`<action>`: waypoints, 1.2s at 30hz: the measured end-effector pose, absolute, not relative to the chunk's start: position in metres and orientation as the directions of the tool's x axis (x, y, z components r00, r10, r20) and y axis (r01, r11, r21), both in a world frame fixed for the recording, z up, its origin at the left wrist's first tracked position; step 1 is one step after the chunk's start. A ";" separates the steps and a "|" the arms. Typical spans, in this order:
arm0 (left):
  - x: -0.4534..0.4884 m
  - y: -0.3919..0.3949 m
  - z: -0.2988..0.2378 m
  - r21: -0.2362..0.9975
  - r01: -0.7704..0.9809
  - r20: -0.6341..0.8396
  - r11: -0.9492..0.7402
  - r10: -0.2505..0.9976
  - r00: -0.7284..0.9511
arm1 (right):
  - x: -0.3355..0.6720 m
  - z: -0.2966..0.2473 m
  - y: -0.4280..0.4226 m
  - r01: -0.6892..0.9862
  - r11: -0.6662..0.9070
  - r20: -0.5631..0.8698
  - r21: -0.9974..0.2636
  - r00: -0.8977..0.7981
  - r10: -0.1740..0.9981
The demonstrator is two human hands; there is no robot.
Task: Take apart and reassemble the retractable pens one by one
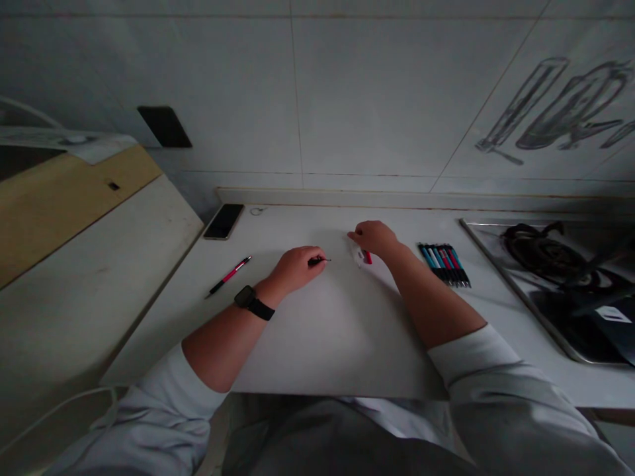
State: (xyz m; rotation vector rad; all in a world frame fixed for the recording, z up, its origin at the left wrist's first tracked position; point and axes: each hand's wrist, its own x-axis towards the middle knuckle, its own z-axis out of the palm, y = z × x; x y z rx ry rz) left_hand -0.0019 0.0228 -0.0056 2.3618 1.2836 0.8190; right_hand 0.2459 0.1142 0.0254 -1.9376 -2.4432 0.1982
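Note:
My left hand [299, 266], with a black watch [247, 297] on its wrist, is closed around a black pen part [315, 262]; a thin tip sticks out of it to the right. To its right, my right hand [376, 238] is pinched low over the counter, and whatever its fingertips hold is too small to make out. Just below those fingers lie a red piece [368, 257] and a small whitish, see-through piece [358, 256], partly covered by the hand. A red and black pen [229, 276] lies on its own left of my left hand.
Several blue, red and black pens [444, 265] lie in a row right of my right forearm. A phone [224, 221] and a small ring-shaped item [257, 211] are at the back left of the white counter [327, 344]. A gas stove [550, 277] borders it at right.

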 end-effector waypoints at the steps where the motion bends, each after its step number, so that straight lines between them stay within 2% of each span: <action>1: -0.002 0.022 -0.005 0.534 0.649 0.333 -0.542 0.840 0.428 | 0.247 0.027 0.113 0.970 0.211 -0.044 -0.119 -0.217 0.975; 3: -0.002 0.022 -0.004 0.536 0.645 0.350 -0.544 0.839 0.417 | 0.248 0.033 0.110 0.960 0.228 0.009 -0.162 -0.230 0.973; 5: -0.003 0.022 -0.004 0.542 0.638 0.377 -0.547 0.837 0.396 | 0.244 0.040 0.103 0.915 0.294 0.021 -0.277 -0.301 0.954; 8: -0.003 0.022 -0.003 0.545 0.629 0.434 -0.555 0.828 0.354 | 0.233 0.048 0.088 0.763 0.347 -0.094 -0.545 -0.467 0.879; 10: -0.003 0.022 -0.002 0.535 0.633 0.471 -0.561 0.819 0.328 | 0.225 0.050 0.078 0.663 0.349 -0.139 -0.662 -0.566 0.813; 13: -0.003 0.021 -0.001 0.525 0.637 0.506 -0.564 0.809 0.300 | 0.215 0.048 0.069 0.560 0.355 -0.099 -0.749 -0.623 0.776; 19: -0.001 0.022 -0.001 0.528 0.618 0.526 -0.583 0.795 0.301 | 0.209 0.037 0.073 0.461 0.329 -0.006 -0.824 -0.588 0.809; 23: -0.003 0.024 -0.003 0.522 0.636 0.503 -0.568 0.808 0.308 | 0.222 0.039 0.084 0.503 0.384 0.061 -0.774 -0.545 0.837; 27: -0.005 0.026 -0.004 0.519 0.654 0.463 -0.551 0.824 0.327 | 0.240 0.047 0.092 0.684 0.479 0.100 -0.550 -0.515 0.851; 32: -0.005 0.025 -0.003 0.515 0.663 0.418 -0.543 0.835 0.360 | 0.242 0.041 0.096 0.796 0.541 -0.045 -0.273 -0.572 0.819; 34: -0.005 0.025 -0.003 0.515 0.660 0.414 -0.547 0.833 0.368 | 0.240 0.034 0.097 0.793 0.568 -0.067 -0.220 -0.593 0.802; 36: -0.005 0.026 -0.004 0.534 0.645 0.414 -0.547 0.834 0.365 | 0.238 0.027 0.099 0.785 0.578 -0.060 -0.223 -0.603 0.796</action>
